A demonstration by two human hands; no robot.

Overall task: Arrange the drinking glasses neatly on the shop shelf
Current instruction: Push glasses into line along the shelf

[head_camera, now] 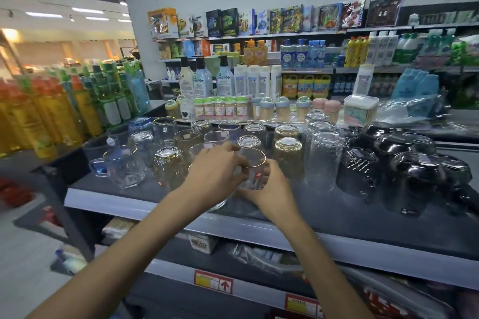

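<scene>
Both bare forearms extended over grey shelf edge (155,208). Left hand (215,179) and right hand (272,191) clamped together around gold-rimmed clear glass (252,168), upright at shelf front, between inverted amber tumblers (289,160) and glass mug (124,166).

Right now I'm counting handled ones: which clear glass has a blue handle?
The glass mug at the front left of the shelf; the tumblers beside it have none.

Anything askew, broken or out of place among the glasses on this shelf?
Nothing looks broken or spilled. One oddity: the clear gold-rimmed glass held between the left hand and right hand stands mouth-up, while several neighbours, like the amber ribbed glass, sit upside down. Orientation is mixed across the dark shelf.
</scene>
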